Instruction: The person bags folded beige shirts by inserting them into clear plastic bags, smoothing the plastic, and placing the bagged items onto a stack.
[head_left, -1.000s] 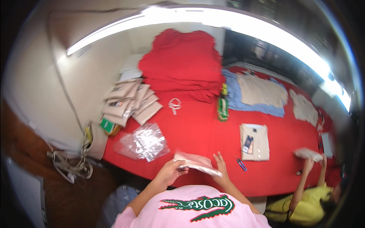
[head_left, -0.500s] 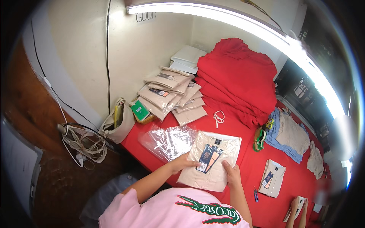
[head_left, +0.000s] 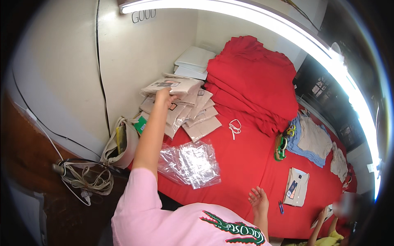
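Observation:
My left arm stretches out to the pile of folded beige garments in clear bags (head_left: 201, 129). At the pile's top, my left hand (head_left: 165, 97) grips the near edge of a bagged beige garment (head_left: 186, 86) with a dark label; its fingers are partly hidden. My right hand (head_left: 258, 199) is held palm up over the red-covered table, fingers apart, with nothing in it. Between my hands and the pile lie loose clear plastic bags (head_left: 191, 164).
Right of me are a folded beige garment (head_left: 301, 190), small blue snips (head_left: 281, 207), a green tape roll (head_left: 280, 148) and blue and beige cloths (head_left: 314, 141). A red fabric heap (head_left: 254, 82) stands behind. Another person's hands (head_left: 323, 215) work at lower right.
The bagged garment I held in both hands before me has gone to the top of the pile with my left hand. My right hand has let go and opened.

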Tool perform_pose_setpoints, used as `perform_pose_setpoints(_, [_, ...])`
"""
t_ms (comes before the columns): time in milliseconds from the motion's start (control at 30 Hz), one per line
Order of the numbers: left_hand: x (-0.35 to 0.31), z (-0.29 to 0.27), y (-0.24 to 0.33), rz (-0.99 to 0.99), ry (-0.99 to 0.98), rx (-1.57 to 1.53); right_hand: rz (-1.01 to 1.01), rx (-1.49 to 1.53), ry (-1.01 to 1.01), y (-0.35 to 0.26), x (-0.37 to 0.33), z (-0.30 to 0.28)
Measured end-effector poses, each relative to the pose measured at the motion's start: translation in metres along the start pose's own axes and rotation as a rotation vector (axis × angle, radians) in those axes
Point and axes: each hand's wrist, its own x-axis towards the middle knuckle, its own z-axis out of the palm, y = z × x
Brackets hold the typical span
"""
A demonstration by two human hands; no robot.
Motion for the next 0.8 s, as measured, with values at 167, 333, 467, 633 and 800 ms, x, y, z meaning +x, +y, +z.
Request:
perform_pose_setpoints(167, [0.05, -0.017, -0.01, 0.108, -0.018, 0.208, -0.018, -0.05, 0.045, 0.021, -0.021, -0.013])
perform_pose_setpoints(333, [-0.079, -0.031, -0.123, 0.946, 0.156, 0.804, -0.08, -0.16, 0.118, 0.034, -0.033, -0.024])
perform_pose_setpoints(467, [-0.256, -0.124, -0.212, 0.6, -0.472, 1.242, -0.027, -0.312, 0.048, 0.048, -0.028, 0.002])
perform_pose_setpoints(633, [-0.329, -0.178, -0.26, 0.475, -0.705, 1.765, -0.046, -0.71, -0.23, 0.067, 0.0, 0.036])
perform_pose_setpoints(800, [-0.324, -0.162, -0.232, 0.095, -0.603, 1.106, -0.905, -1.386, -0.423, 0.047, -0.015, 0.141])
